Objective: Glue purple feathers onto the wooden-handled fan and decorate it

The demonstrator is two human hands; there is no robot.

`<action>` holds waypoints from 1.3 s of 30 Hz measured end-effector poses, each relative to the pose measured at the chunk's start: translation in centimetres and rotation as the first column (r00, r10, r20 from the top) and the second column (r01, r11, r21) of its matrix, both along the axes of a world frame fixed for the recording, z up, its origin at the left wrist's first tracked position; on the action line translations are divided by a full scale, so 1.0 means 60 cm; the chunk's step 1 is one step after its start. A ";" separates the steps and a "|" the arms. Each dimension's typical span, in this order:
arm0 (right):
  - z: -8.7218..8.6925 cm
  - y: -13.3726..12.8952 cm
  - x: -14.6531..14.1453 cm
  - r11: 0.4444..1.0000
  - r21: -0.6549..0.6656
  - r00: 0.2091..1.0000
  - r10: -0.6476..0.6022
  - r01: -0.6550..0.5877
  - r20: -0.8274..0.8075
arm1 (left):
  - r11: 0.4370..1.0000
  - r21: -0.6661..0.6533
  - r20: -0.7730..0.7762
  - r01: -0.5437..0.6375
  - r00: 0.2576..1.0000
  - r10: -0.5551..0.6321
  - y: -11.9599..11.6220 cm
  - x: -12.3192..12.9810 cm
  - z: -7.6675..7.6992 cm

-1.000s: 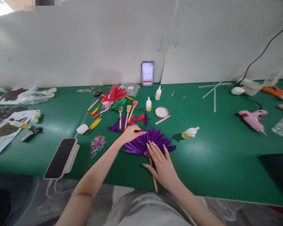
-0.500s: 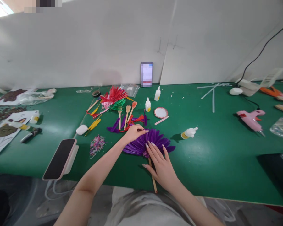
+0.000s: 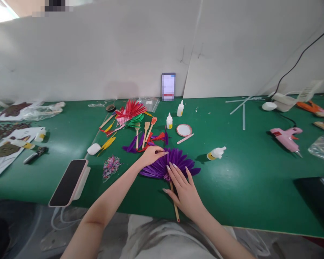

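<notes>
A purple feather fan (image 3: 155,171) lies spread on the table in front of me, its thin wooden handle (image 3: 176,208) pointing toward my body. At the fan's upper edge my left hand (image 3: 152,157) pinches thumb and fingers together on a purple feather. My right hand (image 3: 185,189) rests flat across the fan's lower middle with its fingers stretched out. It covers part of the feathers and the top of the handle. Just beyond the fan are loose purple feathers (image 3: 130,146) and several small wooden sticks (image 3: 146,131) with wide ends.
Glue bottles (image 3: 216,153) and a white lid (image 3: 184,130) stand nearby. A red feather fan (image 3: 131,110) lies at the back. Confetti (image 3: 112,167) and a phone (image 3: 68,183) are on the left. A pink glue gun (image 3: 286,138) is on the right. Another phone (image 3: 168,86) leans on the wall.
My left hand has shifted slightly left and toward me along the fan's edge, fingers still pinched. My right hand stays in place on the fan.
</notes>
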State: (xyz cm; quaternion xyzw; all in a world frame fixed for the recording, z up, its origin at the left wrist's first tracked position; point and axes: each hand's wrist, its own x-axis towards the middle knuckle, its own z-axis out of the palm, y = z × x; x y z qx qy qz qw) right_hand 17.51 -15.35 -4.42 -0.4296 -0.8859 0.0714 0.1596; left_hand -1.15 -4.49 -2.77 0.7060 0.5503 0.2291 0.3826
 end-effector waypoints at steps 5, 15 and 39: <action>-0.001 0.000 -0.001 1.000 0.000 1.000 -0.003 0.003 -0.004 | 0.999 0.000 -0.018 -0.042 0.999 0.042 -0.005 0.007 -0.001; 0.003 -0.001 0.000 1.000 0.006 1.000 -0.003 0.003 -0.012 | 0.981 -0.112 0.116 -0.157 0.979 0.170 -0.004 -0.044 0.014; 0.001 -0.001 -0.001 1.000 0.014 1.000 -0.004 0.004 -0.014 | 0.942 0.298 -0.118 -0.152 0.974 0.194 -0.056 -0.021 0.004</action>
